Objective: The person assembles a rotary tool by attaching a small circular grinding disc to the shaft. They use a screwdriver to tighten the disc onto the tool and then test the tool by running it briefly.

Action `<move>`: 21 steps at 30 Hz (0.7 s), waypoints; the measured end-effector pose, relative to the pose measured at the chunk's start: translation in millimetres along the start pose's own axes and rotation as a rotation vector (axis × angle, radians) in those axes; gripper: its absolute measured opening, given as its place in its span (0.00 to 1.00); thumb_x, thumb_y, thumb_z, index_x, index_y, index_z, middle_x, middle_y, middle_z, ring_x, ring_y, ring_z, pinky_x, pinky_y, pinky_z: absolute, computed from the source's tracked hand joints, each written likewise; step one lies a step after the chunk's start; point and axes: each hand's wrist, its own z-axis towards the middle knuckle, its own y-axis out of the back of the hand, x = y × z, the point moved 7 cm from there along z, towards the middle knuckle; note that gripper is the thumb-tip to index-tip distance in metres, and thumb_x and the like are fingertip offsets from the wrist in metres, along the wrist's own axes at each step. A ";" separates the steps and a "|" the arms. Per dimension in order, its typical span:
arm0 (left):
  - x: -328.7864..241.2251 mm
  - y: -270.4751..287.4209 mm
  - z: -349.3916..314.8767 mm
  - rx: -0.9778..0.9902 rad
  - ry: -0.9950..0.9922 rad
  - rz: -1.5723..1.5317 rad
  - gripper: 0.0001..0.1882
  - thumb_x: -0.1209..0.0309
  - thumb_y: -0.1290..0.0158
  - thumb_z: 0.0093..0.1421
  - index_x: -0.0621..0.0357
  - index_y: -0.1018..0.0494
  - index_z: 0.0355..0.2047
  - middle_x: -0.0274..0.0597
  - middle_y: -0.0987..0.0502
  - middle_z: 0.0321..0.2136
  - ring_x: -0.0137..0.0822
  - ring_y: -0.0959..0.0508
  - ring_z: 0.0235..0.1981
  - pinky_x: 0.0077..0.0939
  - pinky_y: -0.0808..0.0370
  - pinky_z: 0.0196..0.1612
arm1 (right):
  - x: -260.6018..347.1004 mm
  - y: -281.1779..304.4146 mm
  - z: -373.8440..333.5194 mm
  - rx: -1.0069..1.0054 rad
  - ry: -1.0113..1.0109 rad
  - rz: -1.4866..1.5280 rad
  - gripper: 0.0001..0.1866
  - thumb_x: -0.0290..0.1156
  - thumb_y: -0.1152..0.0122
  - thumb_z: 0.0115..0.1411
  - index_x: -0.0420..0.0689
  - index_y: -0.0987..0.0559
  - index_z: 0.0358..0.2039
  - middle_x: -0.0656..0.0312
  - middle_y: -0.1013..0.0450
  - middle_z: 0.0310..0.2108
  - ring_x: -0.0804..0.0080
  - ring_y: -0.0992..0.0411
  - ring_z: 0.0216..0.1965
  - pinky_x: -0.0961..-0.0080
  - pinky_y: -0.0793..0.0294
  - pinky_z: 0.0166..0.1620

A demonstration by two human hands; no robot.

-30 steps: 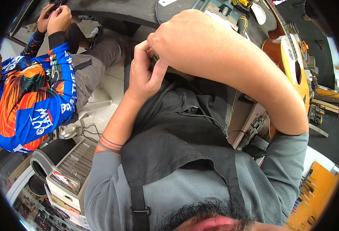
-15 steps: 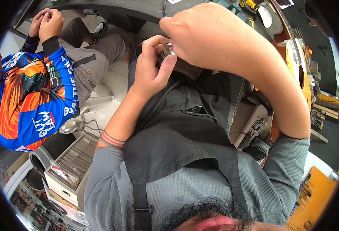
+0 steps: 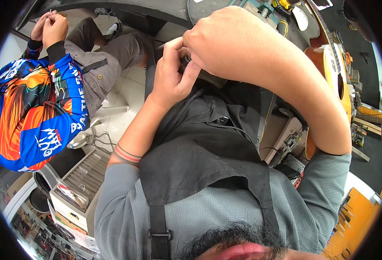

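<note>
My left hand (image 3: 172,73) is curled, its thumb and fingers pinched together in front of the workbench. Against its fingertips rests my right hand (image 3: 212,41), bent over in a closed fist with its back turned up. Whatever sits between the two hands is almost wholly covered; only a dark, rounded bit shows in the gap between my left thumb and fingers. Just below the hands, a dark block (image 3: 212,79) sticks out over my black apron (image 3: 204,147).
A co-worker in a blue and orange shirt (image 3: 39,117) sits at left, hands together. The dark bench edge (image 3: 156,13) runs across the top. Pliers with yellow handles (image 3: 285,5) lie upper right, near a guitar (image 3: 332,65). A box of files or cards (image 3: 80,177) stands lower left.
My right fist has shifted slightly, and my left hand has moved a little right and turned closer to it. The shiny piece seen between them before is now covered.
</note>
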 end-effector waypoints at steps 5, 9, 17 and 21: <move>5.1 4.1 2.7 -0.006 -0.029 -0.003 0.26 0.72 0.37 0.73 0.66 0.34 0.65 0.48 0.13 0.40 0.36 0.17 0.31 0.29 0.26 0.32 | -5.3 -9.1 8.5 -0.074 0.012 0.101 0.08 0.34 0.29 0.62 0.42 0.12 0.30 0.52 0.14 0.28 0.52 0.12 0.31 0.59 0.13 0.37; 6.7 6.3 4.6 0.001 -0.019 -0.005 0.26 0.73 0.37 0.73 0.67 0.34 0.65 0.48 0.13 0.40 0.38 0.16 0.32 0.30 0.25 0.33 | -14.3 6.9 14.2 0.148 0.154 0.280 0.14 0.34 0.37 0.69 0.34 0.14 0.41 0.44 0.12 0.35 0.47 0.11 0.38 0.55 0.13 0.42; 18.9 7.1 13.9 -0.026 -0.017 -0.009 0.26 0.71 0.37 0.73 0.68 0.34 0.65 0.51 0.13 0.42 0.39 0.15 0.33 0.32 0.25 0.32 | -24.8 0.4 26.3 0.177 0.007 0.255 0.13 0.33 0.35 0.67 0.36 0.11 0.38 0.45 0.12 0.33 0.47 0.11 0.37 0.55 0.12 0.43; 29.9 9.7 10.8 -0.010 -0.010 0.011 0.27 0.70 0.36 0.73 0.67 0.34 0.65 0.50 0.13 0.42 0.38 0.17 0.30 0.30 0.26 0.31 | -21.8 -25.5 30.5 -0.005 -0.039 0.147 0.08 0.33 0.29 0.64 0.42 0.12 0.34 0.52 0.14 0.30 0.52 0.12 0.33 0.59 0.13 0.38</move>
